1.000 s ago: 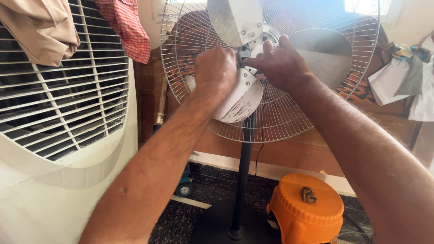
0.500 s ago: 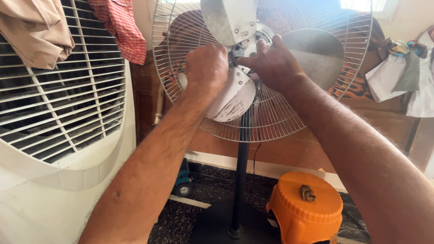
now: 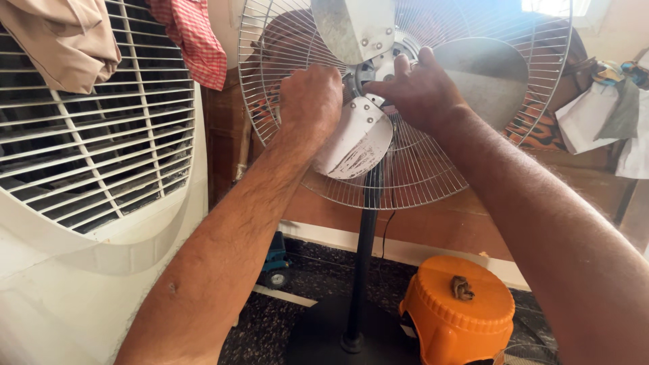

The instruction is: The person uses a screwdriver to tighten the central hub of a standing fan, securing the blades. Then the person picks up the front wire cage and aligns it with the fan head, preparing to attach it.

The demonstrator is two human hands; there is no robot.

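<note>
A pedestal fan stands before me with its front grille off; the wire rear guard (image 3: pixel 433 182) rings three dusty metal blades. My left hand (image 3: pixel 309 101) is a closed fist against the lower blade (image 3: pixel 358 145), gripping it near the hub. My right hand (image 3: pixel 419 88) reaches to the silver hub (image 3: pixel 372 67), fingers pinched on its centre. The upper blade (image 3: pixel 351 27) and the right blade (image 3: pixel 487 74) stick out behind my hands.
A white air cooler with a slatted grille (image 3: pixel 88 149) fills the left, with cloths (image 3: pixel 189 40) draped on it. The black fan pole (image 3: pixel 365 257) drops to a round base. An orange stool (image 3: pixel 456 311) stands beside it on the floor. Papers (image 3: pixel 602 115) lie at right.
Both hands stay on the fan; the lower blade has turned slightly and the view has shifted a little. My right fingers have shifted around the hub.
</note>
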